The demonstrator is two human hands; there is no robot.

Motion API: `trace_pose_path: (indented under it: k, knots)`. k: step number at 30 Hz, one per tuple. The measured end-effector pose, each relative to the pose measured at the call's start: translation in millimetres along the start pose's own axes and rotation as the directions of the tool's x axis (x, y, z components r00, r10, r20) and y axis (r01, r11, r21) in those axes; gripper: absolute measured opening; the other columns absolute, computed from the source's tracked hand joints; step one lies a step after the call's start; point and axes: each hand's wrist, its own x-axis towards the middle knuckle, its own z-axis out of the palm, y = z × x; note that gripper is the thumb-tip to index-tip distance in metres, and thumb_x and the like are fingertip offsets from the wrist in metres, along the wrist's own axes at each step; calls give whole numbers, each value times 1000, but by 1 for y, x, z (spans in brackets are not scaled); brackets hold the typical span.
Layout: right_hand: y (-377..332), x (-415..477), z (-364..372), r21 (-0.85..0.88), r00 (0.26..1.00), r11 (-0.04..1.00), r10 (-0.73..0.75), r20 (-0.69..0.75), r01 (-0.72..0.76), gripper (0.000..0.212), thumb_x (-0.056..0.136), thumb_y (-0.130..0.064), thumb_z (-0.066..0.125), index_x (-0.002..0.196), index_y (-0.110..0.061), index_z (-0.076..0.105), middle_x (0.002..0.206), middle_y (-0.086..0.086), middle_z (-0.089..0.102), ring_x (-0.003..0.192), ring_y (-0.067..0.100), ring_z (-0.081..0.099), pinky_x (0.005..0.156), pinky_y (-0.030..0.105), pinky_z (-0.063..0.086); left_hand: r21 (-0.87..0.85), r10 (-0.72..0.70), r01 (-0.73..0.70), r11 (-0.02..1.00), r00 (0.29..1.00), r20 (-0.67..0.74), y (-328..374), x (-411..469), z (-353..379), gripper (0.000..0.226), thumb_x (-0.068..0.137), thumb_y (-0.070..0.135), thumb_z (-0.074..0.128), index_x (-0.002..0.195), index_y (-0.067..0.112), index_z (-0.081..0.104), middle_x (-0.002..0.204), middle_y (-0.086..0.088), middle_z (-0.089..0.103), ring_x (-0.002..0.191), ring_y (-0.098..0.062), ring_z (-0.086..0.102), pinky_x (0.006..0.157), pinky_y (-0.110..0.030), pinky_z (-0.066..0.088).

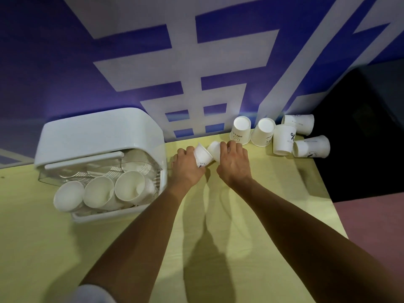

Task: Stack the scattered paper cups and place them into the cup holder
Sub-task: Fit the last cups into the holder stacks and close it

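The left hand (188,169) is closed round a cup (202,155), fingers and thumb curled on its wall, holding it tilted with the narrow end pointing away. The right hand (235,162) grips a second cup (214,149) from above, its fingers bent over the cup so that only the left end shows. Both cups sit between the hands, near the far edge of the table (240,226). They seem to touch, though the fingers cover the spot where they would meet. Just beside the left hand, on its left, stands the holder (98,136), a white box with its front open toward the camera. Inside it lie stacks (99,192) of cups on their sides, with three open mouths in the front row and more rims behind them. To the right of the right hand, five loose cups (262,132) cluster at the table's far right corner. Three stand on end, one with "HELLO" printed upside down on it, and two lie on their sides. The nearest of them is just beyond the right hand's fingertips. Behind the table rises a blue-and-white wall (196,62), and a dark block (360,127) fills the space to the right.
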Motion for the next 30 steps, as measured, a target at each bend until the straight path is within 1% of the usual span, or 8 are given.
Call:
trace_pose_path:
  k: [2, 5, 8, 14, 19, 24, 28, 30]
  knots:
    - [4, -10, -9, 31, 999, 999, 20, 25, -21, 61, 83, -25, 72, 135, -13, 42, 125, 12, 52, 111, 27, 49, 95, 40, 46, -25, 2, -1, 1000, 1000, 5, 1, -11, -3, 65, 80, 37, 75, 133, 16, 44, 124, -11, 49, 112, -33, 51, 95, -45, 47]
    - [7, -22, -28, 78, 999, 996, 39, 0, -39, 64, 83, -26, 74, 137, -11, 42, 130, 14, 50, 117, 31, 48, 95, 45, 51, -57, 18, -17, 998, 1000, 8, 6, -30, -12, 64, 81, 39, 73, 133, 16, 44, 124, -11, 49, 111, -33, 52, 94, -45, 48]
    - [3, -38, -44, 167, 995, 982, 92, -31, -86, 64, 81, -27, 76, 135, -8, 46, 128, 16, 51, 113, 34, 48, 86, 46, 53, -76, 67, -68, 995, 998, -9, 13, -50, -25, 63, 80, 40, 71, 132, 17, 45, 122, -10, 50, 109, -31, 53, 91, -44, 49]
    - [-10, -77, -54, 271, 986, 951, 164, -26, -151, 61, 78, -29, 73, 130, -7, 48, 121, 16, 51, 106, 33, 44, 81, 44, 48, -192, 122, -132, 972, 990, -63, 4, -88, -59, 63, 83, 36, 71, 136, 16, 43, 125, -7, 48, 112, -25, 50, 91, -35, 43]
    - [-50, -96, -66, 349, 976, 917, 216, -24, -194, 60, 80, -31, 71, 129, -6, 47, 120, 16, 50, 105, 33, 44, 86, 40, 39, -311, 109, -160, 937, 978, -175, -29, -125, -82, 62, 81, 42, 70, 132, 16, 47, 123, -4, 53, 112, -23, 51, 93, -37, 45]
    - [-90, -124, -63, 391, 989, 913, 144, -45, -115, 57, 79, -33, 69, 124, -4, 50, 115, 16, 52, 101, 32, 43, 87, 41, 37, -396, 46, -145, 907, 967, -249, -63, -156, -99, 61, 76, 49, 70, 126, 20, 49, 119, 2, 57, 110, -18, 51, 92, -36, 46]
    - [-118, -124, -81, 441, 989, 895, 119, -85, -70, 60, 80, -31, 71, 131, -9, 47, 124, 10, 49, 112, 29, 42, 88, 40, 41, -441, 3, -161, 883, 941, -338, -82, -164, -118, 59, 77, 40, 75, 125, 16, 51, 120, -1, 58, 111, -20, 52, 92, -35, 45]
    - [-127, -125, -92, 493, 986, 870, 105, -127, -29, 61, 81, -31, 70, 134, -12, 46, 126, 7, 48, 116, 27, 42, 87, 39, 44, -453, -34, -144, 880, 932, -361, -93, -166, -127, 63, 78, 42, 75, 129, 16, 49, 124, 0, 56, 114, -20, 51, 94, -36, 46]
